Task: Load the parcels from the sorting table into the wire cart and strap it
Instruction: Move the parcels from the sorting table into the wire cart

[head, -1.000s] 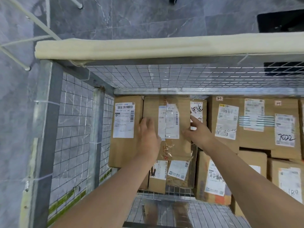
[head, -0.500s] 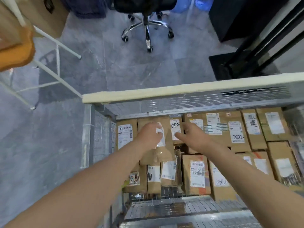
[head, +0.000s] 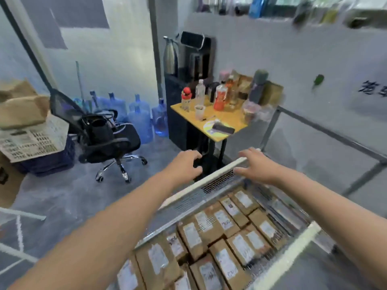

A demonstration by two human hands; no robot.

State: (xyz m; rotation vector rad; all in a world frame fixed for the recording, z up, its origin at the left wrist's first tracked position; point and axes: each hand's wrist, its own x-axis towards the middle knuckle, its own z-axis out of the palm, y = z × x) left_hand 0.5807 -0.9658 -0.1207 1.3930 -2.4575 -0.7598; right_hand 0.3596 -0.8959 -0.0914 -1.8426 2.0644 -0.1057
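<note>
The grey metal wire cart (head: 188, 203) sits low in the view. Its bed is packed with brown cardboard parcels (head: 227, 262) lying label-up in tight rows, well below the top edges. Both of the person's arms reach over the load. The left hand (head: 185, 164) hangs just beyond the cart's far corner, its fingers (head: 195, 156) loosely curled around nothing. The right hand (head: 256, 166) hovers over the cream foam-padded far rim (head: 201, 185) with fingers spread and empty; whether it touches the padding cannot be told. With both hands empty, the loading step looks to be between parcels. The next move likely calls for turning toward the sorting table, which cannot be made out for certain here, to fetch another one. If none are left, it calls for finding the strap, which is not in view. Room inside the cart lies above the stacked layer rather than beside it. Drawing the arms clear means passing the far rim and the second cream padded rail (head: 293, 248) on the near side without catching a forearm. The grey floor to the left is open, but a black wheeled office chair (head: 106, 139) and a small yellow tabletop (head: 224, 124) crowded with bottles stand near the cart's far end. A wide swing there could knock something.
</note>
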